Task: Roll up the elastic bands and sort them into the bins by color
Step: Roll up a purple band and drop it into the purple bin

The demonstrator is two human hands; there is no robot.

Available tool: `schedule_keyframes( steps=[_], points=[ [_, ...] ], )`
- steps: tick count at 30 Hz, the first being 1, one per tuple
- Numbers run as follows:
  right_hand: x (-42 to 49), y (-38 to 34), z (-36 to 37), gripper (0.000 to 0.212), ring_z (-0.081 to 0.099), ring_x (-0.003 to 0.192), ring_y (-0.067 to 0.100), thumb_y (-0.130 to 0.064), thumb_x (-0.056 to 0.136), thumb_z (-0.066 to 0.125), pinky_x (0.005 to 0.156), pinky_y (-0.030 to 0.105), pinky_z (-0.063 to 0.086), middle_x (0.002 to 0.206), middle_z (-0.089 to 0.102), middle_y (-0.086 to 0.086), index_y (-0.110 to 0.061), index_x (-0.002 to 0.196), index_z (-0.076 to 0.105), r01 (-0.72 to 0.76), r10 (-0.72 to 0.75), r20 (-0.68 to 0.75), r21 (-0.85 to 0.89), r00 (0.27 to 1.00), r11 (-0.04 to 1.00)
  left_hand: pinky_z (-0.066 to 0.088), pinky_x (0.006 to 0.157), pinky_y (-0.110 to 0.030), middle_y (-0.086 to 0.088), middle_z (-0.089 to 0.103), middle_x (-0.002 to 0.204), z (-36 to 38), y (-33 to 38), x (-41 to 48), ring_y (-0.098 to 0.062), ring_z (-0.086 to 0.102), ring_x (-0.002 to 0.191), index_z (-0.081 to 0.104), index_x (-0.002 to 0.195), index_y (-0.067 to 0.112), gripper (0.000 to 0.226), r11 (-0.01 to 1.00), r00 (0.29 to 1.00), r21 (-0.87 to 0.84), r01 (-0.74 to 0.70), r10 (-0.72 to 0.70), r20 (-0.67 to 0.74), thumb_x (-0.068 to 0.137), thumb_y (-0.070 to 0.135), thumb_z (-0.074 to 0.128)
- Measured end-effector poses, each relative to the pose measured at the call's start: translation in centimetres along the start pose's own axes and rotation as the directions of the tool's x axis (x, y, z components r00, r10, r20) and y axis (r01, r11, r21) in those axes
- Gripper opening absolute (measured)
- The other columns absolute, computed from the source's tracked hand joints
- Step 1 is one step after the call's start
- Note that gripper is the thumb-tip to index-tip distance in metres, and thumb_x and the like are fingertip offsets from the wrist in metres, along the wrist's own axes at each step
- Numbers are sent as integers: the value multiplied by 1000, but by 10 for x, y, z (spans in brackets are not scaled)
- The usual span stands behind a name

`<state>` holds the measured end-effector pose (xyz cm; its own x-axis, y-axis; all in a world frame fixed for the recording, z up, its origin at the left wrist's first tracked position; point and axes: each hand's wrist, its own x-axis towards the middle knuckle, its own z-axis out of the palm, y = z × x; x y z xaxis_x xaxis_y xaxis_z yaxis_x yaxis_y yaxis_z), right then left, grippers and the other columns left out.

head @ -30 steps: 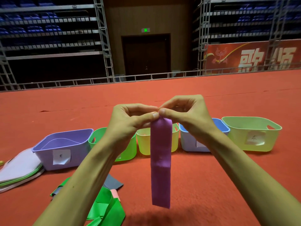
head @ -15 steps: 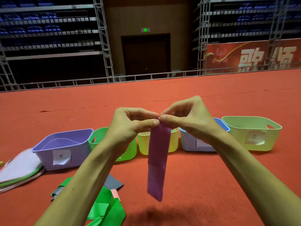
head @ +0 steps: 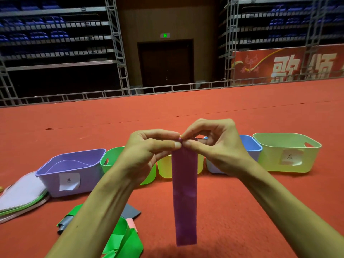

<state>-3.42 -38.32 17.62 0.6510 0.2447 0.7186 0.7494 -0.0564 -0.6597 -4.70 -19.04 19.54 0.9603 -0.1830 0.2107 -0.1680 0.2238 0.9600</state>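
A purple elastic band (head: 184, 198) is held up in the air over the red floor (head: 251, 216), in front of a row of bins. Its top edge is pinched between thumb and forefinger of the left hand (head: 147, 155) and of the right hand (head: 216, 146), both hands being closed on it with their fingertips met at the band's upper left corner; a small tight curl is seen at that edge, and the rest of the band hangs straight down.

Five bins are lined up behind: a purple bin (head: 74, 175) at the left; a green bin (head: 109, 161) just beside it; a yellow bin (head: 164, 168), partly hidden by the band; a blue bin (head: 250, 146) behind the right hand; a pale green bin (head: 286, 155) at the right end. Paper labels are seen on the purple and pale green ones.

Near the left forearm, green bands (head: 122, 237), a grey band (head: 130, 211) and a pink band (head: 131, 221) are heaped on the floor; a stack of flat sheets (head: 22, 192) is laid left of the purple bin.
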Motion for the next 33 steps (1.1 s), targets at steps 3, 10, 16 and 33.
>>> schedule_keyframes(
  steps=[3, 10, 16, 33],
  points=[
    [-1, -2, 0, 13, 71, 85, 17, 10, 84, 76, 74, 29, 58, 86, 75, 5, -1, 89, 78, 26, -26, -7, 17, 1000, 1000, 58, 69, -19, -14, 76, 82, 1, 2, -1, -18, 75, 80, 77, 81, 1, 24, 1000, 1000, -26, 12, -12, 7, 58, -5, 74],
    [-2, -4, 1, 13, 71, 81, 12, 16, 81, 74, 74, 19, 53, 82, 75, 5, 5, 88, 76, 25, -23, -34, 77, 999, 997, 58, 69, -19, -14, 76, 85, 5, 4, -6, -17, 75, 82, 78, 82, 2, 22, 998, 1000, -70, -7, 9, 21, 61, 4, 77],
    [-6, -7, -1, 15, 70, 86, 20, 2, 78, 81, 78, 29, 57, 87, 75, 10, -4, 90, 75, -106, 117, -23, 277, 993, 955, 58, 68, -21, -15, 77, 80, 12, 5, -10, -19, 74, 75, 77, 79, 5, 22, 991, 992, 26, -128, 128, 2, 57, 5, 79],
    [-12, -17, -3, 6, 71, 68, 9, 1, 80, 81, 65, 20, 56, 76, 78, 5, 3, 82, 76, 13, -3, -214, 42, 977, 999, 58, 70, -25, -13, 77, 91, 14, 0, -13, -18, 73, 83, 80, 84, 9, 28, 998, 991, 47, -50, 44, 125, 67, 31, 79]
  ],
)
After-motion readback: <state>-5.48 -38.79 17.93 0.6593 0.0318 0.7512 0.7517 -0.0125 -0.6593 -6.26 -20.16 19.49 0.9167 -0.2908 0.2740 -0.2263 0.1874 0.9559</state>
